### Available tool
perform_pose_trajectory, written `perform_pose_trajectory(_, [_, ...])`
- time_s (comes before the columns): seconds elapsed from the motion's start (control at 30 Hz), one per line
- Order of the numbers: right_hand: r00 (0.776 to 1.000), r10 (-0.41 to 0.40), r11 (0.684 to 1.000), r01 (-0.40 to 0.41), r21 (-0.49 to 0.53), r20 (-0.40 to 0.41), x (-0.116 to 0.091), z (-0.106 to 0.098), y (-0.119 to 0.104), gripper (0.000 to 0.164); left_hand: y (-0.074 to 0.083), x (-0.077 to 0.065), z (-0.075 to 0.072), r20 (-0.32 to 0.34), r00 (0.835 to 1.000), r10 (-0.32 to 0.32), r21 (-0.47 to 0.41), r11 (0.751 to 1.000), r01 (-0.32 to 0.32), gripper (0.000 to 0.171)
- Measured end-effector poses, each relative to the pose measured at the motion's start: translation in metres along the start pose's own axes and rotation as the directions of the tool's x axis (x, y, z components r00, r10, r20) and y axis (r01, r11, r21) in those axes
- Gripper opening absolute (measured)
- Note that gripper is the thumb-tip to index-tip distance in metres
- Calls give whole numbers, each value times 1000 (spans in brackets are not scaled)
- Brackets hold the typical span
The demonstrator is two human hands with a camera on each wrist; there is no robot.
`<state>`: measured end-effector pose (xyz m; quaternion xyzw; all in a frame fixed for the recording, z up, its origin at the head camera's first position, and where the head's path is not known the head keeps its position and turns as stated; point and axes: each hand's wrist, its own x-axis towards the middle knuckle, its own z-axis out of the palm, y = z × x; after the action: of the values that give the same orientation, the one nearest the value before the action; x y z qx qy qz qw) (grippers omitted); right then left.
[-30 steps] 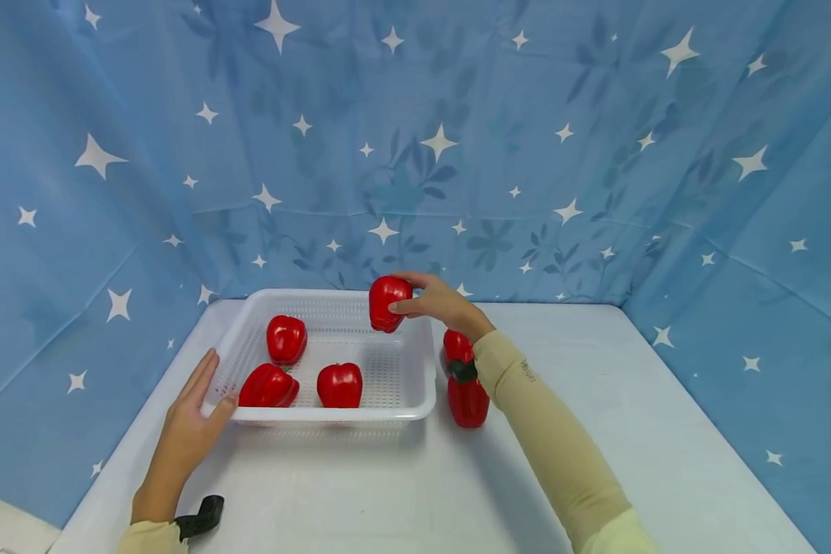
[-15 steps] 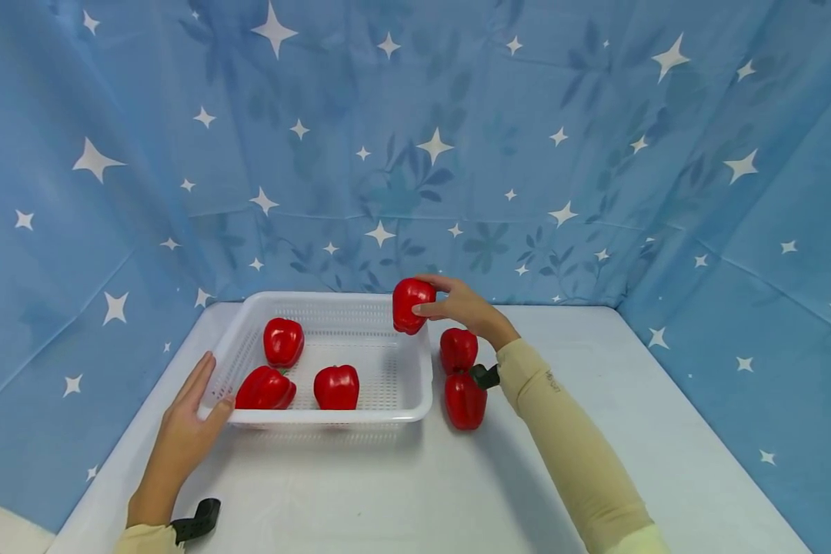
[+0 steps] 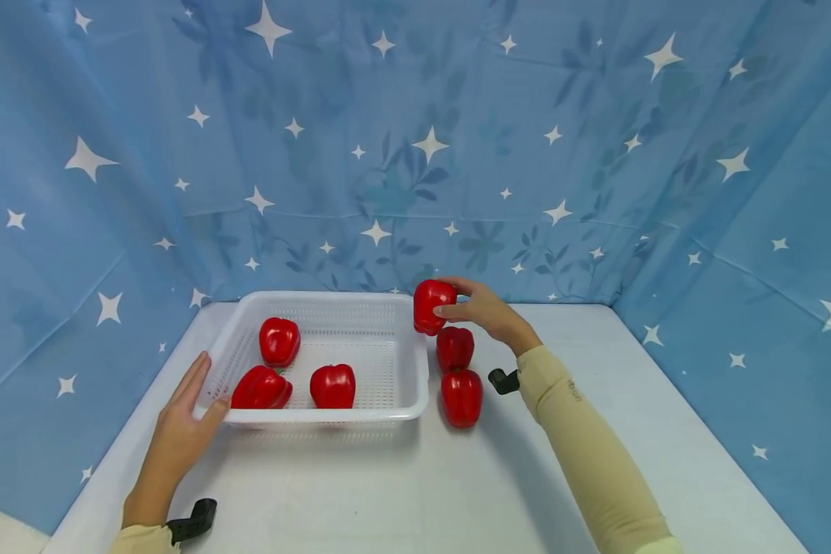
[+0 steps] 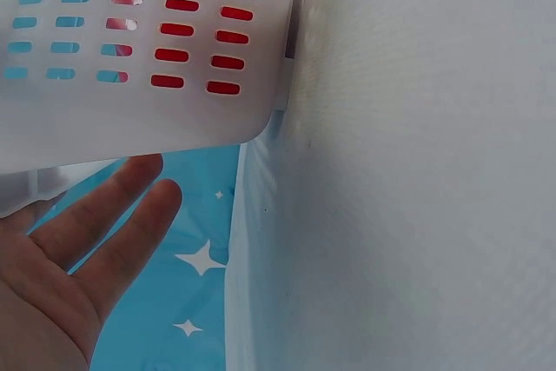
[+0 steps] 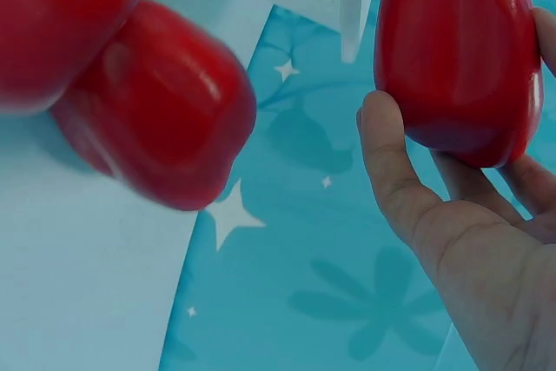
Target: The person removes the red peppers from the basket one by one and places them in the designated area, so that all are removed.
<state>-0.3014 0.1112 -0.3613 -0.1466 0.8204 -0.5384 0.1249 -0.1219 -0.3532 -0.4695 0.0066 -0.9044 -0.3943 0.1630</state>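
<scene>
Six peppers: all red; three lay inside the white basket [image 3: 415, 385], two sat on the table just right of it, and one was held beside its far right corner.
Left hand [image 3: 183, 431]: lay flat with straight, relaxed fingers against the basket's near left corner, gripping nothing; in the left wrist view the palm [image 4: 61, 258] sat just under the basket's slotted wall [image 4: 130, 119].
Basket: stood on the white table [image 3: 388, 492], its slotted rim whole and level.
Back pepper in basket [image 3: 280, 341]: sat toward the basket's far left side, upright.
Tilted pepper in basket [image 3: 261, 388]: lay at the basket's near left, leaning on its side, just beside the left hand's thumb.
Middle pepper in basket [image 3: 332, 385]: sat upright near the basket's front wall, close to its centre.
Held pepper [image 3: 432, 305]: hung in the air beside the basket's far right corner, outside the rim, above the two on the table.
Far table pepper [image 3: 455, 348]: sat just right of the basket's right wall.
Near table pepper [image 3: 461, 397]: sat just right of the basket's near right corner, touching or almost touching the far one.
Right hand [image 3: 488, 312]: grasped the held pepper, thumb [image 5: 391, 162] on one side and fingers wrapped round the other.
</scene>
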Motion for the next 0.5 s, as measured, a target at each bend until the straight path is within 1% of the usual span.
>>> perform_pose_trajectory(0.2, [1000,-12,1000,12,11,-2,-7,-9,10,85,1,-2,-1,7,1000,-11,7,1000,11,80])
perform_pose_trajectory(0.5, [1000,14,1000,-14,-4,-15,-20,-24,23,81,2,-1,-1,10,1000,-11,11,1000,11,80])
